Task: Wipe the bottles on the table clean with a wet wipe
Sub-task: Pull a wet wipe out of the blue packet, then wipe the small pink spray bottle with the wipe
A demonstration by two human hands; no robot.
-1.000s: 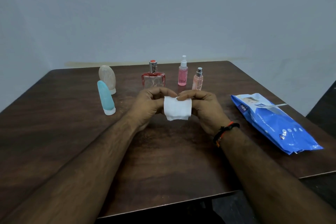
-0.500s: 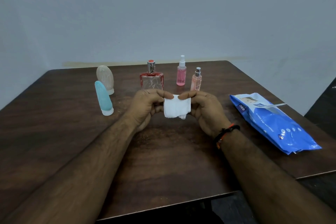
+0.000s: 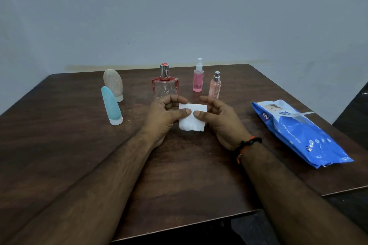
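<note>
Both hands on a folded wet wipe, bottles lined up behind.

Left hand (image 3: 163, 117) has its fingers curled with the thumb pressing the white wet wipe (image 3: 192, 118), and the right hand (image 3: 219, 119) pinches the other side with its thumb, other fingers loosely bent; the wipe sits just above the dark wood surface (image 3: 179, 175), folded into a small square-ish pad, looks clean. Off to the right lies the blue wipes pack (image 3: 298, 133), flap peeled up. Left, a teal squeeze tube (image 3: 111, 105) stands cap-down, a beige tube (image 3: 113, 84) just behind it. Farther back: a clear square perfume bottle (image 3: 165, 85) with red edges, looks nearly empty, a peach spray bottle (image 3: 214, 86), and a spray bottle (image 3: 198, 77) of pink liquid.
</note>
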